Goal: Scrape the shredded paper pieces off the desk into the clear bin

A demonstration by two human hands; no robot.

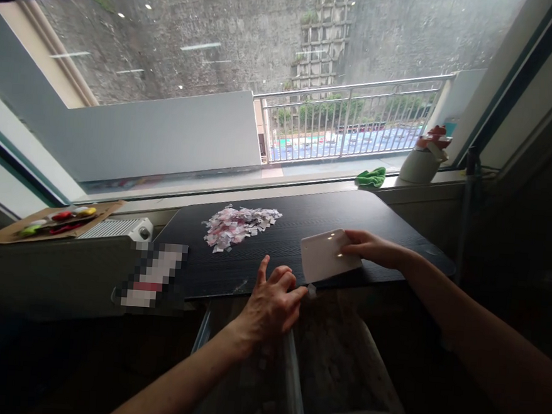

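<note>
The largest item is the dark table [318,205], which spans the scene from left to right below the window. At its near side, in deep shade, stands what appears to be a clear-walled container [295,378]; its contents cannot be properly inspected.

The pile of paper scraps [239,224] lies on the far left part of the table, loose and uneven, its long axis running roughly left to right, with the right end reaching slightly farther back. The white board [322,255] is to the right of the pile and somewhat nearer, apart from it. Its longer dimension also runs roughly left to right, and its left edge faces the pile's side of the table.

The left hand [272,295] is at the table's near edge, fingers bent and one raised. It is the nearer of the two hands to the pile, which lies far and left of it, without contact. The right hand [370,246] pinches the board at its right end, so the board lies between that hand and the pile.

Smallest is a single pale scrap [311,291] at the left fingertips; whether it is gripped or merely touched cannot be determined.
</note>
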